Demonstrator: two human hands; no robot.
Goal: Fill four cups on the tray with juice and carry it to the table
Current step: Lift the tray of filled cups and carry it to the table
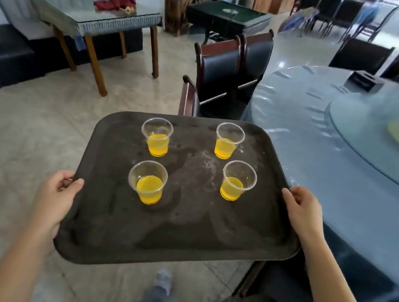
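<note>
Our left hand (58, 192) curls round the left edge of the tray (184, 237), thumb on top. Our right hand (303, 211) curls round the right edge the same way. We hold the tray in the air over the floor (23, 132), its long side running from hand to hand. Four cups (147, 182) stand on it, well apart, each part full of yellow juice (149, 192). The round blue worktop (305, 137) lies to the right and ahead, nearer our right hand. We think we must turn right.
</note>
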